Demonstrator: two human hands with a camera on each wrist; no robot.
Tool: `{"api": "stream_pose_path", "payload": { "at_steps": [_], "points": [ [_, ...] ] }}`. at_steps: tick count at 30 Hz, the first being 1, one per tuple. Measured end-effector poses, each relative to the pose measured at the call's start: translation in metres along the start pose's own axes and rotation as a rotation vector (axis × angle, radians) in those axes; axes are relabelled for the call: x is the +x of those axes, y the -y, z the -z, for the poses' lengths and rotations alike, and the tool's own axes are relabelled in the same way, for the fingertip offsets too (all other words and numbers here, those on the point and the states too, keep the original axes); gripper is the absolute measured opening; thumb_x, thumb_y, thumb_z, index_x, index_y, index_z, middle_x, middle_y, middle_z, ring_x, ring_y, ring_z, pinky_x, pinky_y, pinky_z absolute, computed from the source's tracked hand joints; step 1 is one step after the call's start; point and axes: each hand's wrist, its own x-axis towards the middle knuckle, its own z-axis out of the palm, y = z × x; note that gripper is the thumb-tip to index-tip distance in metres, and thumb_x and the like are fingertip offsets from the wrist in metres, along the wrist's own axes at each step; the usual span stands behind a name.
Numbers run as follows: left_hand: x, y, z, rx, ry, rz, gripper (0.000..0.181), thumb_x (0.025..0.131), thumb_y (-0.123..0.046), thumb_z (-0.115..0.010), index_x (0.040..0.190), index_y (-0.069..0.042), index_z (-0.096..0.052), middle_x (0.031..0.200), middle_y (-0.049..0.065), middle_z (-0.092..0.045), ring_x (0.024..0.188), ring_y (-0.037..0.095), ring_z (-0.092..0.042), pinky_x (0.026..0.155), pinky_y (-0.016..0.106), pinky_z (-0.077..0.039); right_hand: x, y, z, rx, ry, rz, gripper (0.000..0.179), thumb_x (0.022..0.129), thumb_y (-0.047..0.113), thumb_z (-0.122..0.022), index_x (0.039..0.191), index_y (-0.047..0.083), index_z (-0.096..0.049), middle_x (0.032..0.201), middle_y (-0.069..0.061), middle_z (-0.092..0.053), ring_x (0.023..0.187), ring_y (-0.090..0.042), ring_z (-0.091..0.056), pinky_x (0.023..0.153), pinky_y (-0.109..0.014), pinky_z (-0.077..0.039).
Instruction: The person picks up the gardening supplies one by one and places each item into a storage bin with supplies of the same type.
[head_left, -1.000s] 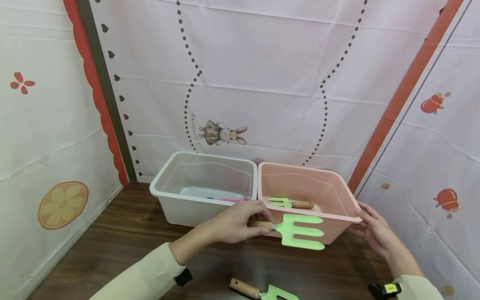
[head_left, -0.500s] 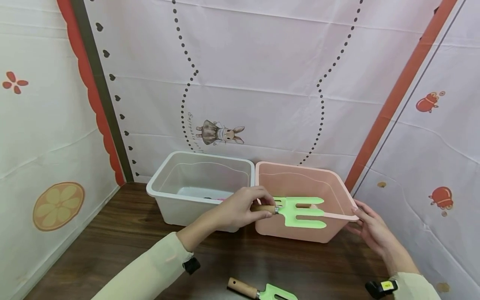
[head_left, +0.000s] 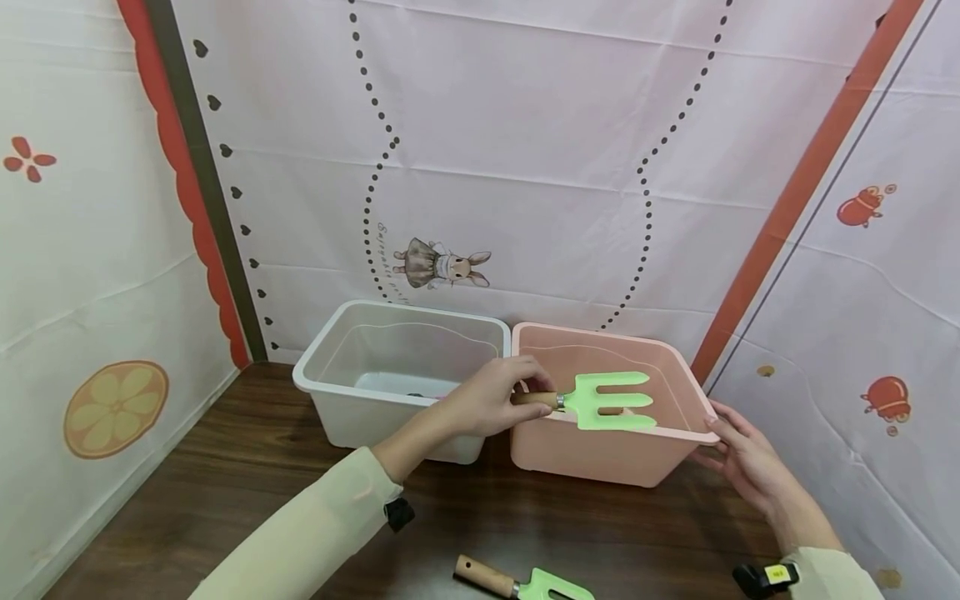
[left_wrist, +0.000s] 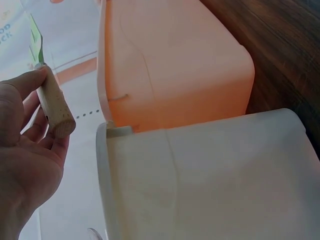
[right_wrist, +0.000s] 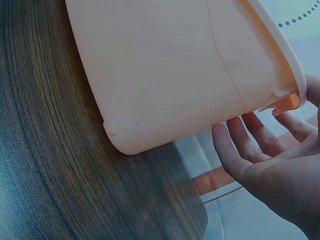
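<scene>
In the head view my left hand pinches the wooden handle of a light green hand fork, its three tines pointing right over the front rim of the pink bin. The left wrist view shows thumb and fingers round the handle, its butt end facing the camera. My right hand holds the right end of the pink bin, thumb at the rim. In the right wrist view its fingers lie against the outer wall. A bit of wooden handle inside the bin shows between the tines.
Left of the pink bin stands a white bin with a small dark and pink thing inside, partly hidden. Another green tool with a wooden handle lies on the dark wooden table, cut off by the frame. Printed cloth walls enclose the back and sides.
My left hand has lifted the hand fork up and away from me, from before the pink bin's front wall to over its rim. My right hand stays on the bin.
</scene>
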Motion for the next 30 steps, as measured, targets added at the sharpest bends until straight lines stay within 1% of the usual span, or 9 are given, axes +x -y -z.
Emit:
{"api": "stream_pose_path", "payload": {
  "at_steps": [4,7,13,18,21,26,29,30],
  "points": [
    [0.007,0.006,0.0,0.009,0.002,0.016,0.02,0.098,-0.017,-0.079,0.115,-0.013,-0.071,0.109,-0.006,-0.068,0.096,0.006,-0.063,0.086,0.021,-0.056,0.0,0.001,-0.001,-0.021,-0.013,-0.01,0.055,0.114,0.029,-0.05,0.164,0.016,-0.029,0.124,0.024,-0.064,0.11,0.0,-0.065,0.089,-0.033,-0.063],
    [0.011,0.01,-0.001,0.014,0.004,0.027,0.02,0.097,-0.016,-0.08,0.115,-0.013,-0.071,0.11,-0.005,-0.067,0.094,0.006,-0.064,0.085,0.021,-0.057,0.0,0.002,-0.002,-0.017,-0.015,-0.012,0.057,0.114,0.029,-0.05,0.164,0.014,-0.026,0.123,0.024,-0.064,0.109,0.0,-0.065,0.09,-0.034,-0.063],
    [0.018,0.013,-0.005,0.023,0.0,0.052,0.02,0.098,-0.019,-0.08,0.115,-0.014,-0.071,0.11,-0.005,-0.068,0.093,0.006,-0.065,0.085,0.021,-0.057,0.0,0.002,-0.003,-0.011,-0.017,-0.016,0.056,0.114,0.029,-0.051,0.163,0.014,-0.028,0.122,0.023,-0.065,0.108,0.0,-0.066,0.09,-0.034,-0.063],
    [0.029,0.012,-0.009,0.029,0.005,0.047,0.02,0.1,-0.023,-0.078,0.117,-0.015,-0.071,0.11,-0.006,-0.066,0.096,0.006,-0.064,0.085,0.02,-0.055,0.0,0.001,-0.002,-0.003,-0.021,-0.019,0.056,0.114,0.029,-0.051,0.163,0.015,-0.027,0.122,0.024,-0.065,0.108,0.0,-0.065,0.09,-0.035,-0.063],
    [0.036,0.011,-0.012,0.013,0.0,0.044,0.02,0.1,-0.022,-0.078,0.117,-0.014,-0.071,0.11,-0.005,-0.067,0.097,0.007,-0.063,0.086,0.02,-0.055,0.001,0.001,-0.002,-0.015,-0.026,-0.029,0.061,0.114,0.03,-0.051,0.165,0.013,-0.024,0.121,0.024,-0.064,0.108,0.001,-0.065,0.091,-0.036,-0.062],
    [0.046,0.014,-0.02,-0.031,-0.017,0.037,0.02,0.099,-0.016,-0.078,0.116,-0.007,-0.072,0.107,-0.001,-0.069,0.096,0.008,-0.062,0.085,0.018,-0.055,0.001,0.0,-0.003,-0.027,-0.027,-0.036,0.063,0.114,0.032,-0.051,0.167,0.013,-0.022,0.121,0.025,-0.063,0.108,0.001,-0.065,0.091,-0.035,-0.062],
    [0.051,0.016,-0.026,-0.045,-0.024,0.041,0.019,0.099,-0.015,-0.077,0.115,-0.007,-0.072,0.106,0.001,-0.069,0.095,0.008,-0.062,0.084,0.017,-0.055,0.001,0.0,-0.002,-0.016,-0.025,-0.032,0.062,0.114,0.031,-0.051,0.166,0.014,-0.023,0.121,0.025,-0.063,0.108,0.001,-0.065,0.089,-0.034,-0.062],
    [0.052,0.017,-0.028,-0.044,-0.025,0.043,0.018,0.1,-0.015,-0.077,0.115,-0.008,-0.072,0.105,0.0,-0.069,0.095,0.007,-0.062,0.084,0.017,-0.055,0.001,0.0,-0.001,-0.014,-0.023,-0.03,0.061,0.114,0.031,-0.051,0.166,0.014,-0.023,0.121,0.025,-0.063,0.109,0.001,-0.065,0.089,-0.034,-0.062]
  ]
}}
